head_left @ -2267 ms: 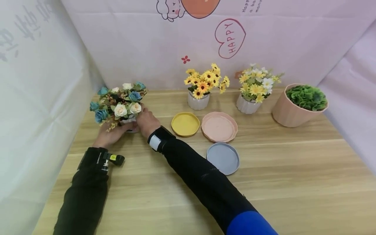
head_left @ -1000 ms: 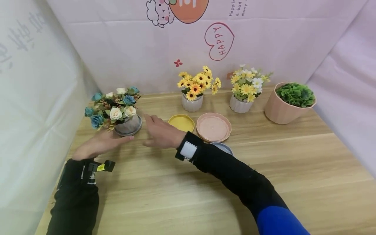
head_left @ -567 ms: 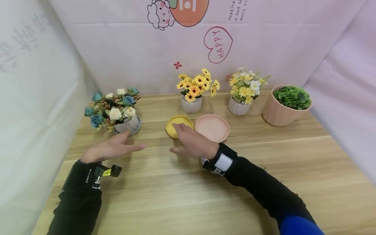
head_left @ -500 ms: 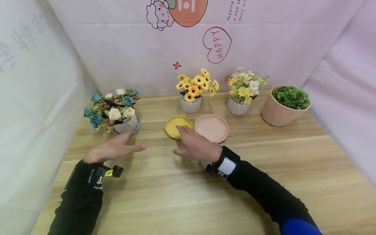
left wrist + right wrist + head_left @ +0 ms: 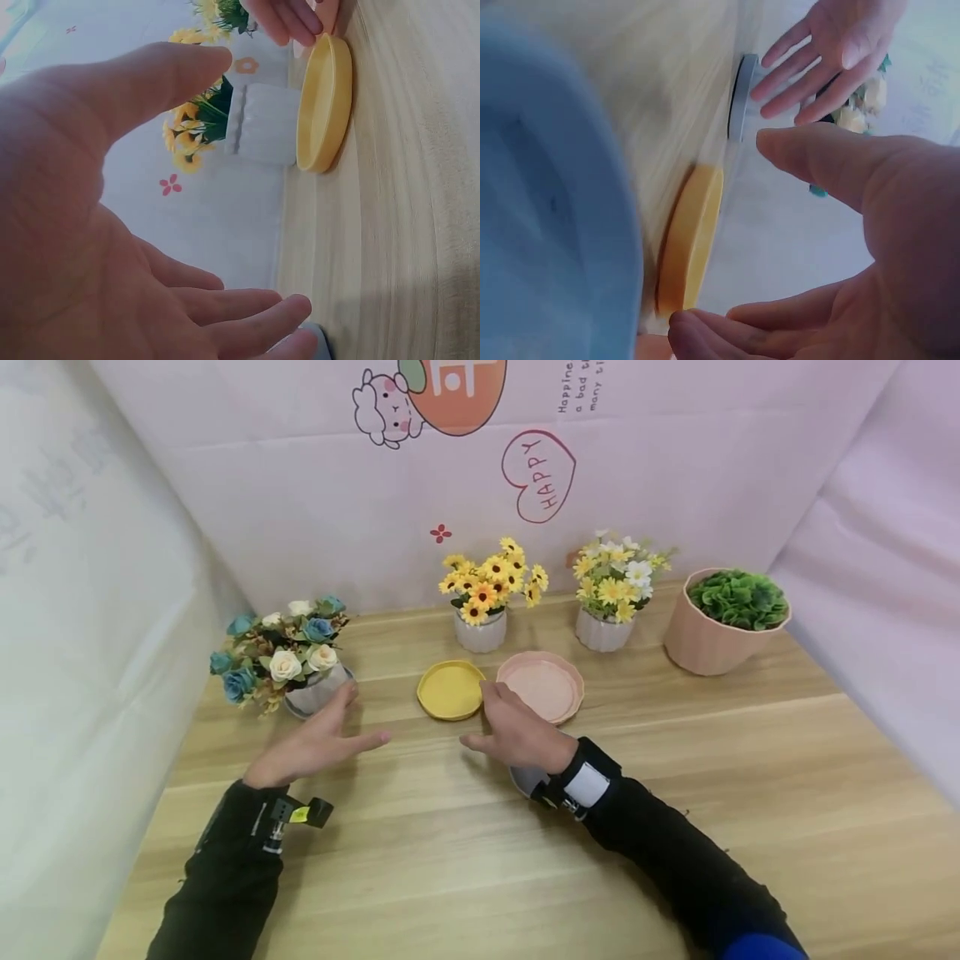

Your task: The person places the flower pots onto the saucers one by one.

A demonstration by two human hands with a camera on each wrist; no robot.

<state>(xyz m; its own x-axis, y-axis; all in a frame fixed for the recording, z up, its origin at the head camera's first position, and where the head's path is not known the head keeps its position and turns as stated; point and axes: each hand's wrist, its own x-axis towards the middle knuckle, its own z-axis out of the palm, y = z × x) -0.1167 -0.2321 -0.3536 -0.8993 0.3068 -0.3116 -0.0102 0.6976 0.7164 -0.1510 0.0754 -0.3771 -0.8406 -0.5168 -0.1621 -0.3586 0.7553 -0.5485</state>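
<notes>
My left hand (image 5: 322, 745) hovers with fingers spread, in front of a pot of blue and cream roses (image 5: 285, 662). That grey pot stands on a grey-blue saucer (image 5: 741, 97), mostly hidden in the head view. Farther right, my right hand (image 5: 521, 732) is held over the table with thumb and fingers apart, holding nothing. Its fingertips are near a yellow saucer (image 5: 450, 691) and a pink saucer (image 5: 543, 687); contact cannot be told. Under the right wrist lies another grey-blue saucer (image 5: 527, 779), partly covered. The right wrist view shows its rim (image 5: 604, 150) up close.
Along the back of the wooden table (image 5: 420, 860) stand a pot of small sunflowers (image 5: 482, 628), a pot of yellow and white daisies (image 5: 606, 631) and a larger pink pot (image 5: 705, 635) with green foliage. A printed white cloth (image 5: 300, 510) hangs behind.
Both hands have let go of the rose pot, which stays at the left. The right hand has moved right to the saucers. My left hand has drawn back slightly from the pot.
</notes>
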